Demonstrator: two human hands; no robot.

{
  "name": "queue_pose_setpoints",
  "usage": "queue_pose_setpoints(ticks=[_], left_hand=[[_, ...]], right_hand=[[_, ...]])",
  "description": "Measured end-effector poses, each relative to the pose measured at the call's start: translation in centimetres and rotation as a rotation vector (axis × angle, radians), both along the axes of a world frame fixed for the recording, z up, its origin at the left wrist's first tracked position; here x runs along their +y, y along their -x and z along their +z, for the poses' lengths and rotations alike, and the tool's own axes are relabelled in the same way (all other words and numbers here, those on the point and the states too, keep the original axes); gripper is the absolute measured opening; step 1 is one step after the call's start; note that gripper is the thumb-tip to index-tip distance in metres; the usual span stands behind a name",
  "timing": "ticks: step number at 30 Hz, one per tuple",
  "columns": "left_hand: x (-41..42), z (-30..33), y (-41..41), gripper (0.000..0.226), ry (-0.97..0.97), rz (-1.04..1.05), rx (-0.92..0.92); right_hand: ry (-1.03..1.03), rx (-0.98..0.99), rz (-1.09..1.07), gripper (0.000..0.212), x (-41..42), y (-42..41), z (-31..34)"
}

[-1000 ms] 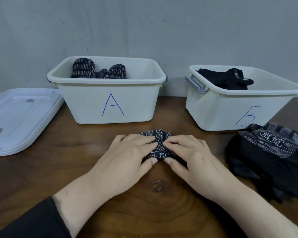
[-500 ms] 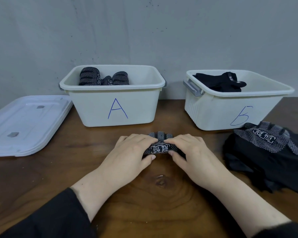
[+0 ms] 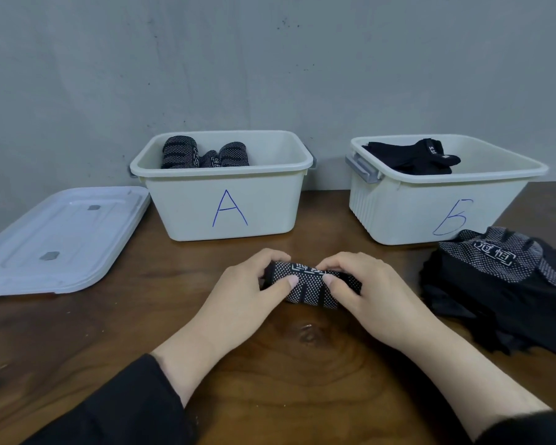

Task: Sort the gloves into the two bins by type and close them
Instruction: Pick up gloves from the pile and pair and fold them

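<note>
The left hand [image 3: 247, 289] and the right hand [image 3: 371, 292] are both gripping one dotted glove [image 3: 312, 285], with fingers curled over its top and thumbs pressing its near side. The glove is lying on the wooden table [image 3: 109, 332], just in front of bin A [image 3: 228, 203]. It looks like the hands are rolling it into a tight little roll, likely so it will fit next to the other rolled dotted gloves [image 3: 203, 154] that are sitting inside bin A, at its left end.

Right of bin A, bin B [image 3: 430, 213] is holding plain black gloves [image 3: 411, 157], so each bin is getting its own kind. A pile of gloves [image 3: 501, 284] is waiting in front of bin B, to the right of bin A, with a dotted one on top. A white lid [image 3: 61, 239] is lying flat to the left of bin A, out of the way while both bins are open.

One second ago the glove was lying flatter, with its finger parts poking out past the hands toward bin A. Now it is a thicker roll, and the thumbs are showing on its near side. The bins, lid and pile are lying the same way.
</note>
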State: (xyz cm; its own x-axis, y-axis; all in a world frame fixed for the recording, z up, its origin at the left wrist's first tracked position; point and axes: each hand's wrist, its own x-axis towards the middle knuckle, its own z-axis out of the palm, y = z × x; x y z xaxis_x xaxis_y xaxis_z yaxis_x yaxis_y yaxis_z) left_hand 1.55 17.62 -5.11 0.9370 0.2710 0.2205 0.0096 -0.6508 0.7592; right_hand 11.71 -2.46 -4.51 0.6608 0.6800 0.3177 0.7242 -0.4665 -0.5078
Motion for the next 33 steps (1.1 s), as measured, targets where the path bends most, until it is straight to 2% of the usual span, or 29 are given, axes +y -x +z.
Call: queue_pose_setpoints(ticks=[3, 5, 12, 16, 23, 26, 28, 31, 33], left_hand=[[0.6, -0.4, -0.6, 0.032, -0.093, 0.038, -0.089], [1.2, -0.5, -0.8, 0.028, -0.180, -0.008, -0.117], [1.8, -0.9, -1.6, 0.033, -0.414, -0.072, 0.048], [2.2, -1.1, -1.6, 0.034, -0.443, -0.099, 0.042], [2.6, -0.9, -1.6, 0.032, -0.391, -0.124, -0.096], [3.2, -0.4, -1.4, 0.034, -0.340, -0.107, -0.213], [4.2, 0.0, -1.2, 0.039, -0.309, -0.056, -0.316], [6.7, 0.7, -0.9, 0.035, -0.349, 0.077, -0.517], [8.5, 1.1, -0.6, 0.033, -0.408, 0.141, -0.624]], right_hand=[[0.038, -0.018, -0.034, 0.021, 0.8, -0.5, 0.0], [0.110, 0.001, -0.046, 0.024, 1.3, -0.8, 0.1], [0.420, 0.155, 0.003, 0.026, 3.8, -1.9, 3.7], [0.588, 0.270, 0.067, 0.019, 6.1, -2.7, 5.7], [0.781, 0.345, 0.048, 0.026, 8.9, -3.2, 6.5], [0.797, 0.354, 0.021, 0.033, 9.1, -3.2, 6.5], [0.778, 0.379, 0.021, 0.023, 8.6, -3.0, 6.8], [0.560, 0.542, 0.031, 0.005, 7.6, -3.0, 6.8], [0.358, 0.712, 0.016, 0.009, 7.1, -3.0, 7.4]])
